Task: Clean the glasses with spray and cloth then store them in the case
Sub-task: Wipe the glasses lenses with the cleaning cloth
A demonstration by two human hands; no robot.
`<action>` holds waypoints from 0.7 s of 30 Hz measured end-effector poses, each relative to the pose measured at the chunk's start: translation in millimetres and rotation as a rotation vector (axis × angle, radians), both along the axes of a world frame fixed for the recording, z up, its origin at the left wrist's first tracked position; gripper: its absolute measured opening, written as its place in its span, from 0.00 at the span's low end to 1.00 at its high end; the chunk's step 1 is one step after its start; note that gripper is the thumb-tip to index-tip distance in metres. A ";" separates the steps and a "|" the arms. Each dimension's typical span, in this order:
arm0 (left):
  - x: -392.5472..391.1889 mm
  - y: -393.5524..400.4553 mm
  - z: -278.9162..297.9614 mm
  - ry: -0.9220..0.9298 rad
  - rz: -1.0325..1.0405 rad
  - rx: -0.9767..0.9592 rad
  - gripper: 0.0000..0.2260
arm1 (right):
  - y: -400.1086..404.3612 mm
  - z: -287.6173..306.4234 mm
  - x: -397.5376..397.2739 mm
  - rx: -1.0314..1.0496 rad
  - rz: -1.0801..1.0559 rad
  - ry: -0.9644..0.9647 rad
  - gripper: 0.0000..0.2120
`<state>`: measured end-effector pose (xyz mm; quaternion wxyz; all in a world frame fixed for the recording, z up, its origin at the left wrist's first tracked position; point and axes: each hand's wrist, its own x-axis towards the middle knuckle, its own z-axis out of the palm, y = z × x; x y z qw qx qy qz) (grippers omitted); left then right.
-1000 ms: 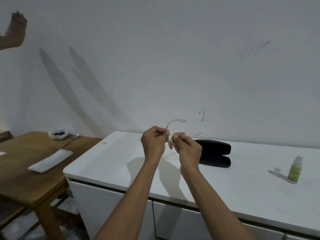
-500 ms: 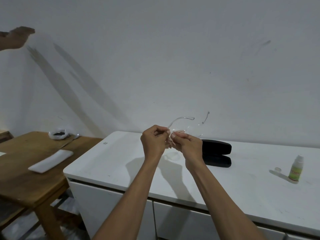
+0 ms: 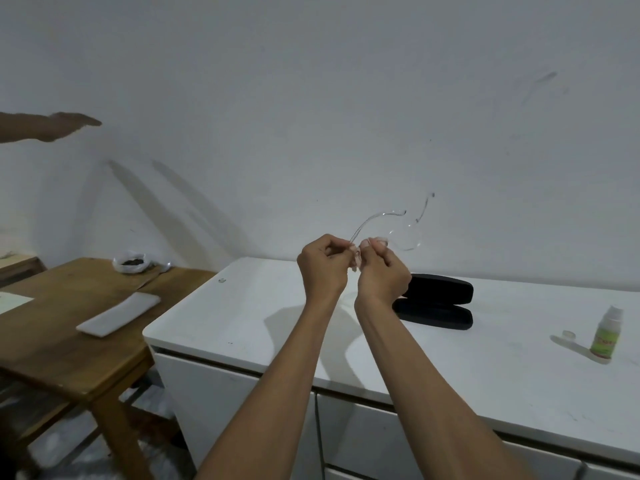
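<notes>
Holding clear glasses [image 3: 388, 230] up above the white cabinet [image 3: 242, 306], the person keeps both hands close together in mid-air. The left hand [image 3: 323, 268] has its fingers curled, pinching the frame near 1 end; the right hand [image 3: 384, 271] also has curled fingers and pinches the frame just beside it. Something pale shows between the 2 sets of fingertips, possibly a cloth, but it is too small to tell. The 2 temple arms of the glasses curve up and away toward the wall [image 3: 346, 98], and 1 lens edge shows as a thin arc to the right of the right hand.

The case [image 3: 440, 301] lies open on the cabinet top, black, just behind and to the right of the right wrist, with its 2 halves spread flat. The spray [image 3: 606, 336] stands upright well to the right, a small bottle with a green label, and its cap [image 3: 568, 334] lies just to its left.

To the left stands a wooden table [image 3: 69, 341], touching or nearly touching the cabinet's corner. A white tray [image 3: 119, 313] rests on it, and a bag [image 3: 131, 265] with dark contents sits at the far edge. Another person's arm [image 3: 52, 128] reaches in from the left edge, high against the wall.
</notes>
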<state>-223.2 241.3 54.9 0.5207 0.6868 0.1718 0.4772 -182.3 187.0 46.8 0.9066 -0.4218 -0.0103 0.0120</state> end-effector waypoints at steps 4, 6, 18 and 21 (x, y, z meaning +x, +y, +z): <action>2.1 5.6 8.8 -0.018 0.024 0.018 0.04 | -1.8 3.8 10.3 -0.052 0.140 -0.087 0.06; 0.9 9.7 12.3 -0.024 0.023 -0.007 0.04 | -11.5 8.0 13.2 -0.116 0.238 -0.163 0.07; -6.5 24.3 2.5 0.024 0.029 0.016 0.03 | -19.9 -8.7 15.1 -0.395 0.112 -0.208 0.04; -5.2 16.6 5.0 0.002 0.026 0.013 0.04 | -8.6 -8.6 7.0 -0.296 -0.054 -0.155 0.05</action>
